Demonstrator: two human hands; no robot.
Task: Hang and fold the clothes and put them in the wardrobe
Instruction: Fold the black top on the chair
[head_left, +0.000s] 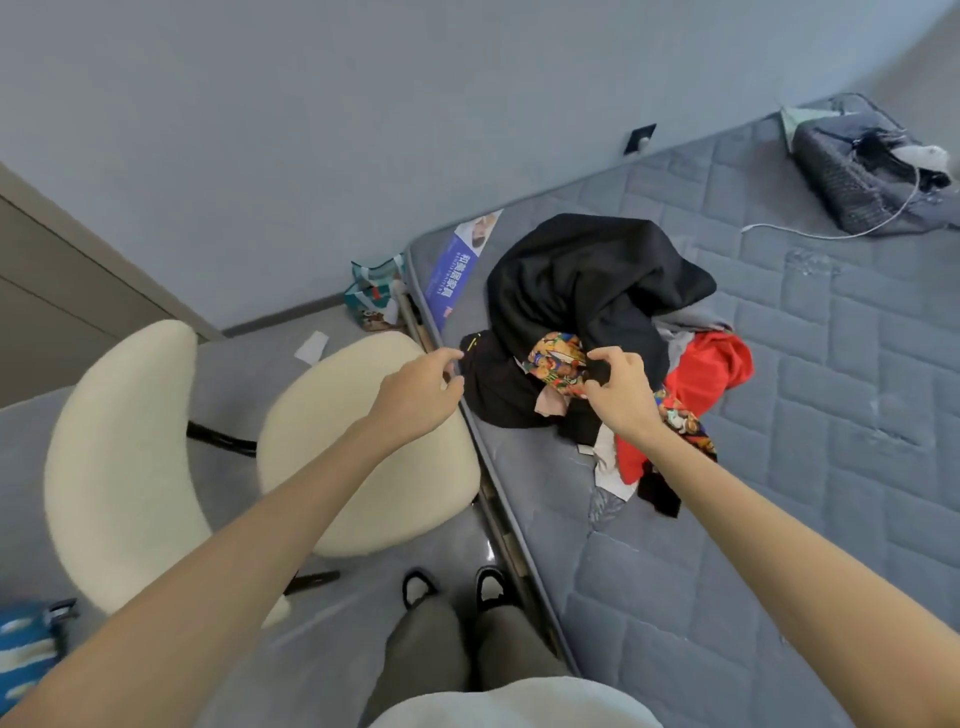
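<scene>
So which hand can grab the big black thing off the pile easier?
The right hand: its fingers are curled round a fold of the black garment atop the clothes pile. The left hand is at the pile's near edge; whether it holds cloth is unclear.

This was a bedroom in a home. A bare, grey quilted mattress (779, 415) filled the right side, with a shop label (457, 265) on its near-left corner. A loose pile of clothes (587, 291) in black, red and a bright print lay on the mattress. Just left of the mattress stood a cream upholstered chair (363, 457) on a grey floor (337, 623). A plain blue-grey wall (311, 130) with a dark socket plate (640, 138) ran behind the mattress, and a teal gift bag (374, 293) sat on the floor beside its corner.
</scene>
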